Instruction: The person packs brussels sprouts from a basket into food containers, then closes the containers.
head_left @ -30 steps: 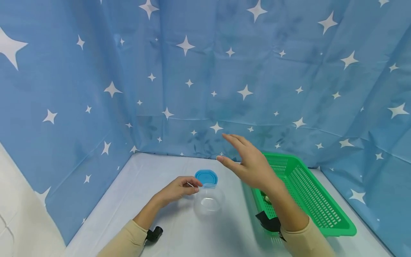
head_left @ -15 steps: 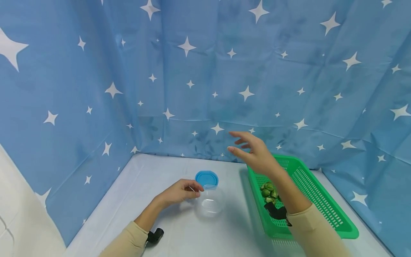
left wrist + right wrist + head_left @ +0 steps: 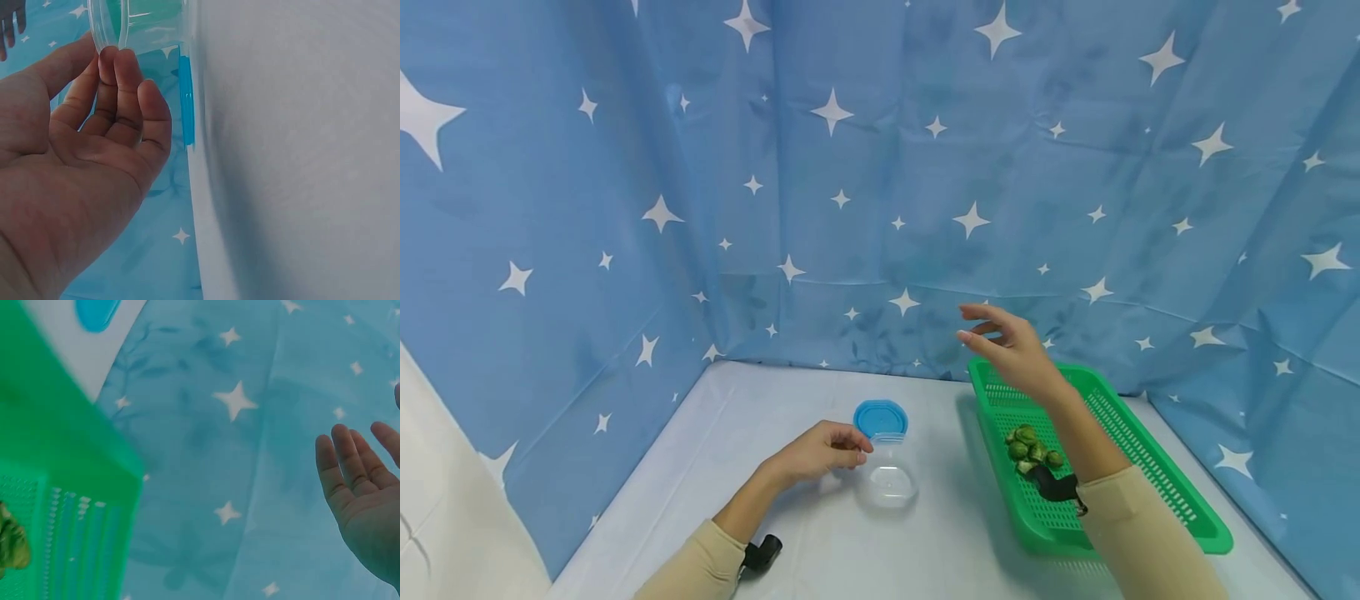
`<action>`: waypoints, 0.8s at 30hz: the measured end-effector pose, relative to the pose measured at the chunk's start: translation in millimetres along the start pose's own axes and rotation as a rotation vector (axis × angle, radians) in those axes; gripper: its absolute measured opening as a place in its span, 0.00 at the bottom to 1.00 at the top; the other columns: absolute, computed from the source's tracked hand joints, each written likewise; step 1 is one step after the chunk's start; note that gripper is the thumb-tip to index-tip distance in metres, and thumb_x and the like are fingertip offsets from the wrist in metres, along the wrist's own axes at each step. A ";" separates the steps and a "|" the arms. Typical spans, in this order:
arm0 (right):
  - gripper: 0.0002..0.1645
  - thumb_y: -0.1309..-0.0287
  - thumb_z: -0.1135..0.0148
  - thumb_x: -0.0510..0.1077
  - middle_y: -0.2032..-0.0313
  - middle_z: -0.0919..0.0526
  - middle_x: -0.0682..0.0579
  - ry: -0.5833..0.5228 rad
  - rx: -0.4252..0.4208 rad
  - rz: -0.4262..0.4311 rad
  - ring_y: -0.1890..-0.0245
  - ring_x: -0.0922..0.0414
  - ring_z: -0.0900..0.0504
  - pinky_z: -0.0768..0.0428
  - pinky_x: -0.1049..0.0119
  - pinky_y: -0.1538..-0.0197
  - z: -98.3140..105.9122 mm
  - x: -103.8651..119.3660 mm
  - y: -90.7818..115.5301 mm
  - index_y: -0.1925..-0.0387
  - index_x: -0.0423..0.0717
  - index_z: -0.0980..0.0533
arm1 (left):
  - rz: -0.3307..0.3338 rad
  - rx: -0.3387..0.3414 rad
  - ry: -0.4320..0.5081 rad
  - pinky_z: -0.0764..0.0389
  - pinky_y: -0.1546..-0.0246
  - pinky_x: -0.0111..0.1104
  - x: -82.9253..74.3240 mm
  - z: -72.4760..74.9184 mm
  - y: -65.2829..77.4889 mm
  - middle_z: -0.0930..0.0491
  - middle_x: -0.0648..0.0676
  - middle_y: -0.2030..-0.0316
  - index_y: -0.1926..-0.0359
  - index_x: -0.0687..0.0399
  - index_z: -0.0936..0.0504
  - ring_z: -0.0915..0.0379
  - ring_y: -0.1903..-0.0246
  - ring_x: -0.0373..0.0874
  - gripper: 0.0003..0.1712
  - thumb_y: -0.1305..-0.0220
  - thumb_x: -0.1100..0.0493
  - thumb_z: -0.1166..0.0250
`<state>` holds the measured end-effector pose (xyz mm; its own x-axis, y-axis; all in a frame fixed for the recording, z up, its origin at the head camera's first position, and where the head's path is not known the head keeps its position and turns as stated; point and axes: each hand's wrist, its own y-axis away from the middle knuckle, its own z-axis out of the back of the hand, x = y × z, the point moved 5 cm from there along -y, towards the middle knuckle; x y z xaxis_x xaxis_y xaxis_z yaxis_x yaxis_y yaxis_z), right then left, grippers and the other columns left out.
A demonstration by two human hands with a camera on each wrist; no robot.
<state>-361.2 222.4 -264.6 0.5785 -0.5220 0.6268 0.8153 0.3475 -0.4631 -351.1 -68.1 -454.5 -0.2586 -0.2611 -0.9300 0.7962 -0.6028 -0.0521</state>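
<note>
A clear plastic tub (image 3: 889,490) stands on the white table, and my left hand (image 3: 820,452) pinches its rim. The left wrist view has thumb and fingertips right at that tub's rim (image 3: 125,28). Just behind it lies a blue lid (image 3: 881,414). High over the far left part of a green basket (image 3: 1219,533), my right hand (image 3: 1017,354) is raised with relaxed fingers and nothing in them. Several Brussels sprouts (image 3: 1028,447) lie on the basket's floor below it, and some also show in the right wrist view, cut off at the left edge.
The basket takes up the right side of the white table (image 3: 760,392). A blue curtain (image 3: 865,167) with white stars hangs behind the table and along both sides. Black camera mounts (image 3: 763,552) are strapped at the wrists.
My right hand has moved right, from between tub and basket to over the basket, its fingers bending a little. The Brussels sprouts have come into fuller view. My left hand stays at the tub.
</note>
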 end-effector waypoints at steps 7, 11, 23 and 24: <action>0.30 0.23 0.42 0.53 0.32 0.24 0.45 -0.015 -0.003 -0.107 0.42 0.53 0.21 0.19 0.70 0.49 11.4 -43.1 6.9 0.26 0.53 0.30 | 0.001 -0.009 0.007 0.19 0.54 0.39 -0.6 0.6 0.4 0.18 0.51 0.60 0.46 0.66 0.16 0.22 0.60 0.42 0.16 0.26 0.58 0.34; 0.31 0.23 0.43 0.55 0.33 0.24 0.43 -0.039 -0.013 -0.167 0.48 0.63 0.20 0.18 0.72 0.49 15.7 -61.7 16.1 0.25 0.50 0.31 | 0.002 0.008 0.013 0.20 0.55 0.40 0.0 -4.1 1.2 0.18 0.52 0.60 0.45 0.66 0.17 0.23 0.61 0.42 0.16 0.25 0.58 0.35; 0.33 0.22 0.45 0.55 0.32 0.27 0.36 -0.086 -0.048 -0.247 0.50 0.73 0.23 0.18 0.75 0.50 26.5 -100.1 34.8 0.24 0.44 0.34 | 0.019 -0.009 0.017 0.20 0.55 0.39 1.3 -2.9 -0.1 0.18 0.50 0.60 0.46 0.65 0.17 0.23 0.61 0.43 0.15 0.25 0.59 0.36; 0.34 0.21 0.45 0.55 0.32 0.28 0.36 -0.082 -0.046 -0.253 0.50 0.74 0.23 0.18 0.75 0.49 27.1 -102.8 35.8 0.24 0.44 0.34 | 0.018 -0.008 0.017 0.20 0.54 0.39 0.5 -2.6 -0.4 0.18 0.50 0.60 0.45 0.65 0.17 0.23 0.60 0.43 0.15 0.25 0.59 0.36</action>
<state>-390.8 309.7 -328.6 0.3578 -0.5225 0.7740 0.9334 0.1774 -0.3118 -350.2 -66.1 -455.9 -0.2349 -0.2587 -0.9370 0.8049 -0.5922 -0.0382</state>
